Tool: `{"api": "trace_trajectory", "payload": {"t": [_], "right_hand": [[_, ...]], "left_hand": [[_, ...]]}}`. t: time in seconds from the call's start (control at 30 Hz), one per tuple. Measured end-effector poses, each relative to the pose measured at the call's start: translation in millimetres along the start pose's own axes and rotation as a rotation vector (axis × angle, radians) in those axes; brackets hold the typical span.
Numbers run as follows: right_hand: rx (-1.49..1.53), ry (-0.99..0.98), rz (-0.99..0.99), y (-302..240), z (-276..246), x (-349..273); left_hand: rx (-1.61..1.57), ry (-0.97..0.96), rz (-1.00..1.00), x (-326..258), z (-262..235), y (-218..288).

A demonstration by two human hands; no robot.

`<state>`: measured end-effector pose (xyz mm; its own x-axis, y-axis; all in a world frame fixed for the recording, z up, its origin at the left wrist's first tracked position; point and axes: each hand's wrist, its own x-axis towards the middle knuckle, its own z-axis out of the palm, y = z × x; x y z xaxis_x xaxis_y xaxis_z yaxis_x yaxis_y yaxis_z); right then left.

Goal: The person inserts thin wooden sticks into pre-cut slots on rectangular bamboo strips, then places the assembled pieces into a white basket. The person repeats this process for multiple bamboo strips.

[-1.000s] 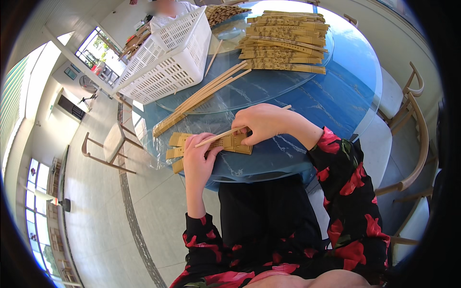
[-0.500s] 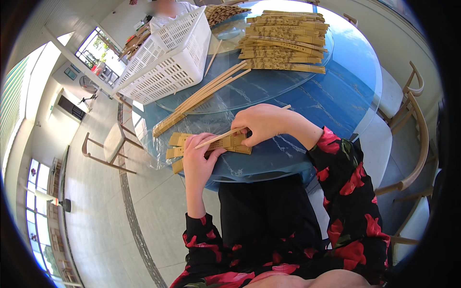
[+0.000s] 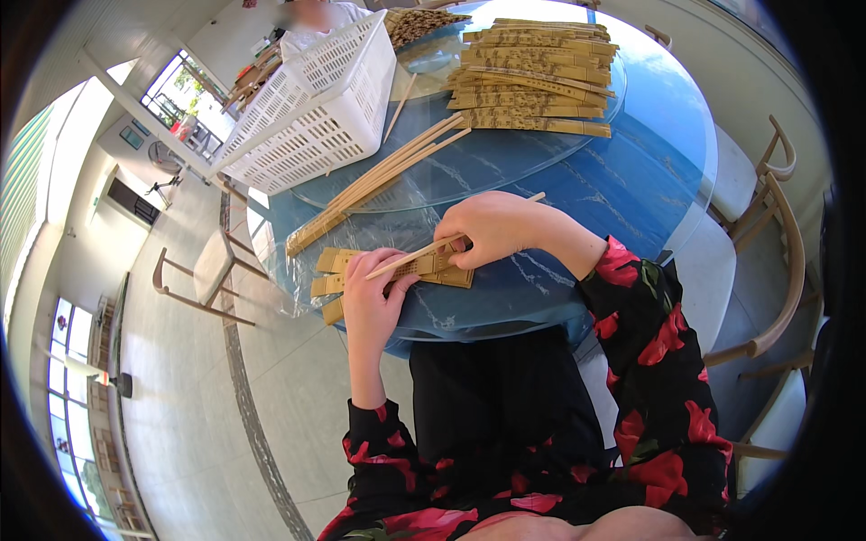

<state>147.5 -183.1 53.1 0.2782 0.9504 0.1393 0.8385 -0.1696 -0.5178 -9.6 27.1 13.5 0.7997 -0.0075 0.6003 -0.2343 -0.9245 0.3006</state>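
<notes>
In my right hand (image 3: 492, 230), closed, lies a thin pale wooden chopstick (image 3: 413, 256). Its far end sticks out past the back of that hand, and its near end crosses the fingers of my left hand (image 3: 368, 287). Several flat gold-brown paper sleeves (image 3: 456, 274) with dark print lie overlapping beneath both hands at the table's near edge. The left fingers and thumb close over the sleeves, hiding part of them. My right thumb and fingertips bend down to the sleeves' right part; what they pinch there is partly hidden.
Beyond my hands, a bundle of chopsticks (image 3: 383, 180) lies on clear plastic. A white slatted basket (image 3: 316, 135) stands at the far left of the blue marbled table (image 3: 649, 171). A big pile of printed sleeves (image 3: 532, 81) lies farther back. Wooden chairs (image 3: 212, 270) surround the table; a person (image 3: 316, 22) is behind the basket.
My right hand has risen slightly, its thumb shifting a little up and left over the sleeves. The chopstick's far end has tipped up a bit. My left hand has barely moved.
</notes>
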Motion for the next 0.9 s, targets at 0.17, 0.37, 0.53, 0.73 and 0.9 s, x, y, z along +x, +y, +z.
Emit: {"api": "trace_trajectory", "payload": {"t": [0.17,0.37,0.53,0.73,0.9], "right_hand": [[-0.005,-0.008,-0.011,1.6,0.3,0.9],[-0.044,-0.021,-0.011,-0.3,-1.3,0.6],[-0.017,0.023,-0.016,0.2,1.8,1.4],[-0.096,0.295,-0.038,7.2,5.2,3.6],[-0.050,0.591,-0.035,10.1,5.5,9.1]], "left_hand": [[-0.010,-0.005,-0.005,0.3,-0.1,0.0],[-0.004,-0.002,0.006,1.2,0.1,0.6],[0.002,0.038,0.021,-0.6,2.0,-4.1],[-0.040,0.113,-0.035,-0.9,4.0,2.2],[0.014,0.201,-0.043,-7.1,5.0,-6.3]]}}
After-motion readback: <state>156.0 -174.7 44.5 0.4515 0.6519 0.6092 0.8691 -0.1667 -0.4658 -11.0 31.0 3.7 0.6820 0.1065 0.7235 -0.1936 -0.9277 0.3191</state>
